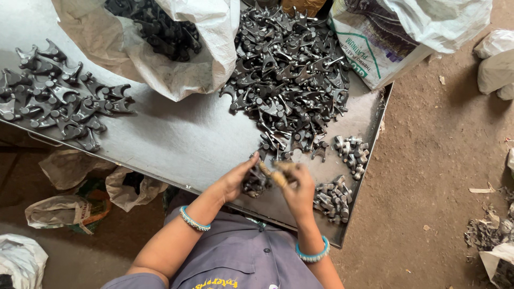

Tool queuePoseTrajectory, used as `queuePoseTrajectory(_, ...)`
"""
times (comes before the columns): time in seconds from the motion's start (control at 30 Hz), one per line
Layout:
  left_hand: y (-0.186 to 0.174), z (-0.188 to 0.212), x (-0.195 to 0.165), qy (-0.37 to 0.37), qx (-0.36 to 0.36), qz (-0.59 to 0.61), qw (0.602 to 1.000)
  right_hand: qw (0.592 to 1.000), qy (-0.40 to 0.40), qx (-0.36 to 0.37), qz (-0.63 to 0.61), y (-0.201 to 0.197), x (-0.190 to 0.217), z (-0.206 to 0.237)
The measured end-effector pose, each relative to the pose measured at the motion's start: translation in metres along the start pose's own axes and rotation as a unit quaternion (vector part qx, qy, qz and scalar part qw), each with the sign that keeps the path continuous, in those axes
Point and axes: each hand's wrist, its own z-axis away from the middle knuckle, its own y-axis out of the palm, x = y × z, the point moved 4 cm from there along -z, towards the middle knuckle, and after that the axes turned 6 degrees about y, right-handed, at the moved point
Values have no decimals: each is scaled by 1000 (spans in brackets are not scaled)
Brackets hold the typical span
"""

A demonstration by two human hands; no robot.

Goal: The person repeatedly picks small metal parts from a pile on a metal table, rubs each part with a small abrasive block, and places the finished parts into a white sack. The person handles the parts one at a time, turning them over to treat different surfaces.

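My left hand (238, 177) grips a small dark metal forged part (255, 182) at the near edge of a metal table (182, 139). My right hand (299, 188) is closed on a wooden-handled tool (273, 174) whose tip meets that part. Both wrists carry blue bangles. Just beyond my hands spreads a big heap of dark forked metal parts (292, 80). Two small groups of lighter grey parts (352, 152) lie right of my right hand, one further group (333, 197) by the table's near corner.
A white sack (176, 48) holding dark parts lies open on the table's far left-middle. Another cluster of dark parts (59, 99) sits at the left edge. A printed sack (385, 37) leans at the far right. Crumpled bags (69, 203) and scraps lie on the dirt floor.
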Motion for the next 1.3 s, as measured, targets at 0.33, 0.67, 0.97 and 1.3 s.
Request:
queuePoseTrajectory(0.33, -26, 12, -44, 178, 2, -60, 982, 962, -41, -75, 261, 0, 14, -24)
queuePoseTrajectory(0.67, -5, 3, -15, 232, 8, -200, 952, 906, 72, 53, -414, -10, -63, 6)
queuePoseTrajectory(0.97, 7, -5, 5, 145, 81, -200, 966, 761, 194, 117, -607, 0, -63, 6)
queuePoseTrajectory(1.3, 9, -9, 12, 14, 98, -37, 994, 848, 217, 90, -474, 9, -81, 2)
